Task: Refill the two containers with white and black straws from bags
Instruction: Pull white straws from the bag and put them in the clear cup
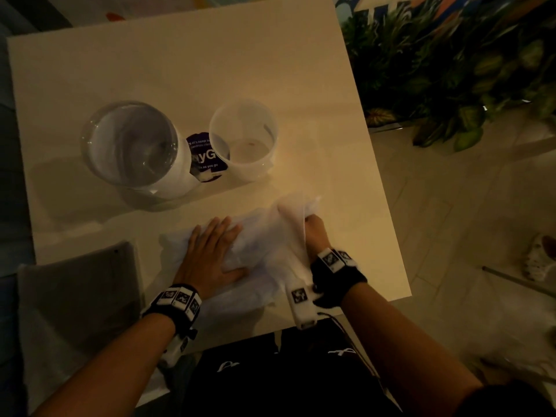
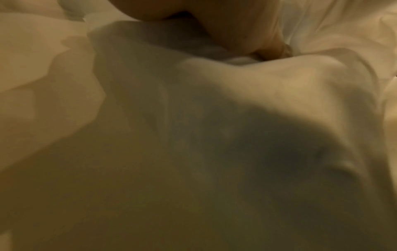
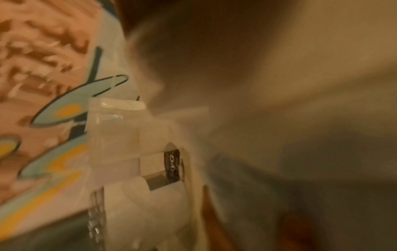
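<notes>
A white plastic bag (image 1: pixel 258 245) lies crumpled on the near part of the white table (image 1: pixel 180 70). My left hand (image 1: pixel 212 251) presses flat on it with straight fingers. My right hand (image 1: pixel 314 230) grips the bag's right end, which bunches up above the fist. In the left wrist view the bag (image 2: pixel 214 135) fills the picture and no straws show. Two empty containers stand behind the bag: a wide clear glass jar (image 1: pixel 132 142) on the left and a smaller translucent plastic cup (image 1: pixel 243 139) to its right. The cup (image 3: pixel 116 135) appears blurred in the right wrist view.
A round dark sticker (image 1: pixel 206 158) lies on the table between the containers. A grey chair back (image 1: pixel 78 299) stands at the near left. Green plants (image 1: pixel 451 64) crowd the floor beyond the table's right edge. A small white object (image 1: pixel 538 257) lies on the tiled floor at the right.
</notes>
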A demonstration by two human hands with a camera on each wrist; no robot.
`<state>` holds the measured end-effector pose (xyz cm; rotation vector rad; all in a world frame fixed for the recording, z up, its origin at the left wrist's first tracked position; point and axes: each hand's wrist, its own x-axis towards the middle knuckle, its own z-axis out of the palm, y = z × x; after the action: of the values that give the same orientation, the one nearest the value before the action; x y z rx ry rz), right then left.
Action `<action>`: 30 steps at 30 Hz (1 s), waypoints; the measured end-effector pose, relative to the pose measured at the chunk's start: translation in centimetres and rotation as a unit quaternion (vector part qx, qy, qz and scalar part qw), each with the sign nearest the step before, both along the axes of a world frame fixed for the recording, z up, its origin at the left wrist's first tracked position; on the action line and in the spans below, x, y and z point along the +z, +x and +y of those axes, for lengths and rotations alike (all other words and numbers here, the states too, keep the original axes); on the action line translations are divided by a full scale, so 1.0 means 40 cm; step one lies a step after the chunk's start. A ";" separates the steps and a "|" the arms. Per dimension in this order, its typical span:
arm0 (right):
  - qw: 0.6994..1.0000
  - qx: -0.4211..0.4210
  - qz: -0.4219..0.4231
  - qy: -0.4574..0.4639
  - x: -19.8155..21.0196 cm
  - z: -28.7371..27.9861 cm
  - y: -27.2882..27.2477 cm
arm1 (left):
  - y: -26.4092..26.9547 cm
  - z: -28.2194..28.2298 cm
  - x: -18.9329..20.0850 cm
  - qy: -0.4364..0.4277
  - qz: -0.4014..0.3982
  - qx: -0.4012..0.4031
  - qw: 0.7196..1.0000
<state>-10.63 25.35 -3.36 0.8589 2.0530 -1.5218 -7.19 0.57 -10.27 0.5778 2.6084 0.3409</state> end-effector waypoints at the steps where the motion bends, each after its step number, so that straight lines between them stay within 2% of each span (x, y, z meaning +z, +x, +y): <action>1: 1.000 -0.025 0.007 -0.013 0.005 -0.008 -0.013 | 0.002 0.001 0.002 -0.006 0.001 -0.001 1.000; 3: 0.999 -0.041 0.014 -0.024 0.004 -0.013 -0.028 | 0.004 0.003 0.001 -0.015 0.001 0.002 1.000; 5: 0.997 -0.070 -0.020 -0.032 -0.002 -0.009 -0.034 | 0.005 0.003 -0.006 -0.015 -0.002 0.005 1.000; 7: 0.982 -0.168 -0.047 -0.067 -0.013 0.002 -0.029 | 0.007 0.000 -0.009 -0.007 -0.006 0.011 1.000; 8: 0.964 -0.241 -0.039 -0.109 -0.015 0.004 -0.025 | 0.007 -0.001 -0.010 0.000 -0.007 0.016 1.000; 10: 0.894 -0.382 -0.007 -0.234 -0.010 0.013 -0.019 | 0.007 0.000 -0.010 0.009 -0.008 0.022 1.000; 11: 0.858 -0.425 0.015 -0.287 -0.008 0.020 -0.022 | 0.007 0.001 -0.009 0.009 -0.007 0.023 1.000; 12: 0.837 -0.447 0.032 -0.314 -0.009 0.026 -0.027 | 0.006 0.002 -0.009 0.010 -0.006 0.022 1.000; 13: 0.828 -0.452 0.044 -0.328 -0.002 0.032 -0.033 | 0.005 0.002 -0.009 0.012 -0.006 0.022 1.000; 17: 0.831 -0.442 0.076 -0.329 0.016 0.051 -0.051 | 0.005 0.002 -0.014 0.012 -0.008 0.025 1.000; 25: 0.862 -0.385 0.151 -0.292 0.095 0.094 -0.084 | 0.002 -0.001 -0.015 0.019 -0.013 0.025 0.999; 30: 0.868 -0.357 0.194 -0.286 0.157 0.130 -0.104 | 0.004 -0.003 -0.015 0.023 -0.011 0.028 0.999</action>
<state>-14.79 30.54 2.93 1.1924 1.3675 -2.7095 -7.05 0.43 -10.85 0.5136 2.6057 0.4230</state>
